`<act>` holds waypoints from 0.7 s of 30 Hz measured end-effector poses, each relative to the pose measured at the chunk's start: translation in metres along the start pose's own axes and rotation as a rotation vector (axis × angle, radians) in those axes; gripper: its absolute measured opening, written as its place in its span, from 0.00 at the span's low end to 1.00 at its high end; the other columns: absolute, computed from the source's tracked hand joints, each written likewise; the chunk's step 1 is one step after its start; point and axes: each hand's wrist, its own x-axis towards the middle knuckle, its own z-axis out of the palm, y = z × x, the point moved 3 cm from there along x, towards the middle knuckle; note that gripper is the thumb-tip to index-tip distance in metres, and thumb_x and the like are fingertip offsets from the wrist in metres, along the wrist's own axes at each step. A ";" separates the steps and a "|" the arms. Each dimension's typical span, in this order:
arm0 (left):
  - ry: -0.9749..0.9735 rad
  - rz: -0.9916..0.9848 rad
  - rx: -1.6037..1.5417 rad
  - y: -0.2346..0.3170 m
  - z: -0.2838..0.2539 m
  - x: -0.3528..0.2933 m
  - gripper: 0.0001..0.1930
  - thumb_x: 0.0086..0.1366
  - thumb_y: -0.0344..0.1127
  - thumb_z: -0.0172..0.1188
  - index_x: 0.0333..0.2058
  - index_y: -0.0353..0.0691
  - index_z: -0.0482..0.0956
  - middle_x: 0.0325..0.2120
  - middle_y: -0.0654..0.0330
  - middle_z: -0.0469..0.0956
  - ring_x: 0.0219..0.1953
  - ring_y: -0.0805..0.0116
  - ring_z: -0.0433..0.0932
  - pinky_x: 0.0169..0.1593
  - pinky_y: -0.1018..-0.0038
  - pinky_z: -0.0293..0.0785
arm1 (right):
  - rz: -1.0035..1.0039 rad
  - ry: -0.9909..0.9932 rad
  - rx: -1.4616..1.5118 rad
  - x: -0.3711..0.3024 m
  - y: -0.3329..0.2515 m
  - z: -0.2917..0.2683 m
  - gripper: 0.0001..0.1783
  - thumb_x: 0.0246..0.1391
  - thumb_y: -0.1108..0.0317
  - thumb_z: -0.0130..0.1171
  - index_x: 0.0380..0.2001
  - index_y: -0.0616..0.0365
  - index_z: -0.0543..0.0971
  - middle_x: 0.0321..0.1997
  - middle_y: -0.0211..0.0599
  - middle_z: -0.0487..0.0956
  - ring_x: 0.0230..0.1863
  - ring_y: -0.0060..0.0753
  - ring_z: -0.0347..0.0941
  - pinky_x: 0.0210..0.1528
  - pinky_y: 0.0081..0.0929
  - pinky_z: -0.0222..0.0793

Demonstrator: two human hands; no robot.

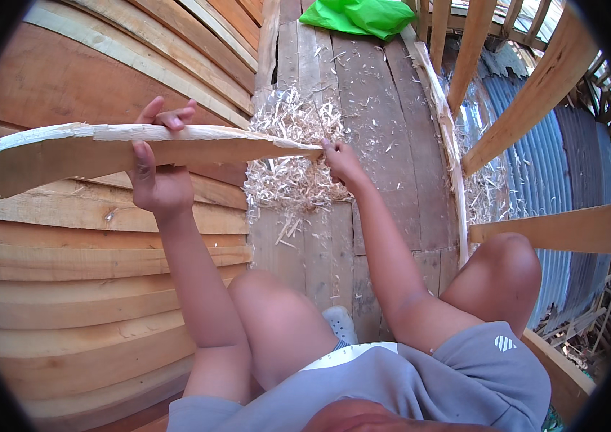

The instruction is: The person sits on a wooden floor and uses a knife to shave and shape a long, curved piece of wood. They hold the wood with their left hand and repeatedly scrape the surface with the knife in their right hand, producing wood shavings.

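A long wooden board [75,160] with a pale, rough-hewn upper edge is held up across the left and middle of the view. My left hand [161,183] grips it from below near the middle, thumb on the near face and fingers reaching up behind the top edge. At the board's narrow right end, my right hand [341,162] is closed around the tip. Its fingers are partly hidden, so I cannot see whether a small tool is in them too. The board's far left end runs out of view.
Curled wood shavings [295,183] are heaped on the plank floor [385,129] beneath the board. Overlapping wall planks [104,288] rise at left. A green plastic bag [359,16] lies at the far end. Wooden rails [529,93] and corrugated metal sheets [536,180] stand at right. My knees are bent below.
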 end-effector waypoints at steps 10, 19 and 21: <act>-0.374 0.039 -0.231 -0.015 -0.024 0.000 0.16 0.66 0.42 0.61 0.23 0.44 0.68 0.15 0.66 0.66 0.19 0.71 0.67 0.33 0.68 0.69 | 0.181 -0.076 -0.074 0.015 0.035 0.023 0.26 0.63 0.52 0.48 0.40 0.69 0.78 0.27 0.39 0.77 0.25 0.29 0.71 0.28 0.34 0.65; -0.577 0.022 -0.283 -0.012 -0.031 0.002 0.16 0.56 0.36 0.64 0.17 0.46 0.65 0.12 0.66 0.69 0.16 0.70 0.70 0.30 0.70 0.70 | 0.346 -0.229 0.026 -0.019 0.015 0.023 0.21 0.64 0.49 0.39 0.20 0.48 0.64 0.14 0.18 0.57 0.12 0.19 0.46 0.14 0.28 0.42; -0.623 0.011 -0.311 -0.010 -0.035 0.004 0.16 0.54 0.35 0.65 0.17 0.47 0.65 0.11 0.67 0.69 0.16 0.71 0.71 0.31 0.70 0.71 | 0.380 -0.468 0.196 -0.031 0.004 0.044 0.27 0.65 0.43 0.35 0.16 0.45 0.56 0.10 0.17 0.49 0.09 0.17 0.37 0.12 0.24 0.29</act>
